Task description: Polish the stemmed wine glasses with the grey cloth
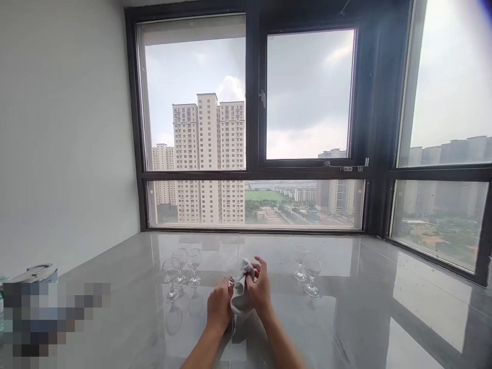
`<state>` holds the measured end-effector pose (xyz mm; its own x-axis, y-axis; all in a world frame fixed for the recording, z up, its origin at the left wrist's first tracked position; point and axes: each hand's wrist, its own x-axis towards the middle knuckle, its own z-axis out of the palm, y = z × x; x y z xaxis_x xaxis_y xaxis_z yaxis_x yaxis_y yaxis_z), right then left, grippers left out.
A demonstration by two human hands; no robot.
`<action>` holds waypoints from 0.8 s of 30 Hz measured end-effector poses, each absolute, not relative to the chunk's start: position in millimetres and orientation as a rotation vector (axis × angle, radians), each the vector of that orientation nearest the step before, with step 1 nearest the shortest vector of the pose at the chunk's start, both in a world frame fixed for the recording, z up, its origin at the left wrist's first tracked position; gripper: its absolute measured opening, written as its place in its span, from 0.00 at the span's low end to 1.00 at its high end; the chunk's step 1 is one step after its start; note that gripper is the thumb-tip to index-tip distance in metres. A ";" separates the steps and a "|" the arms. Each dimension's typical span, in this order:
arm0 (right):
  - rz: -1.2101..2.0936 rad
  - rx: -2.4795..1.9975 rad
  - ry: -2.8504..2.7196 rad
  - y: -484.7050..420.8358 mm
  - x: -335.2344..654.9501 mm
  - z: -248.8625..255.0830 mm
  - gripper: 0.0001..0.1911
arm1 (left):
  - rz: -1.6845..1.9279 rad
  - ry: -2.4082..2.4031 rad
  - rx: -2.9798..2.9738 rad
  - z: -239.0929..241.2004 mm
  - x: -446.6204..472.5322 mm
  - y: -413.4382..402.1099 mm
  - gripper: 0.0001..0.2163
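Close to the middle of the glossy grey surface, my left hand (219,302) is closed around the lower part of a clear stemmed glass (234,266), whose bowl tilts up and away. My right hand (260,288) pinches a pale grey cloth (241,300) against that glass, with part of the cloth at the bowl and the rest hanging down between both hands. To the left stand three similar stemmed glasses (194,264), upright. Two more stemmed glasses (311,269) are upright on the right.
The glossy grey tiled surface (365,307) reaches back to dark-framed windows (253,176). A pale wall (69,128) bounds the left side. At the far left edge stands a can-like container (40,274), partly blurred out.
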<state>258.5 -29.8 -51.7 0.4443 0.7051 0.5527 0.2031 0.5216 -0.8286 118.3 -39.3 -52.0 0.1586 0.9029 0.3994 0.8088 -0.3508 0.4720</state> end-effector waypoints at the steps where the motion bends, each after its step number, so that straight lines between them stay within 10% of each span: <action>1: 0.392 -1.001 -1.107 -30.1 258.0 -52.9 0.26 | 0.951 1.697 2.274 -51.4 118.4 -39.8 0.18; 24: 0.472 -0.987 -0.886 -38.9 282.2 -41.9 0.22 | 0.939 1.500 2.374 -51.8 118.0 -41.9 0.11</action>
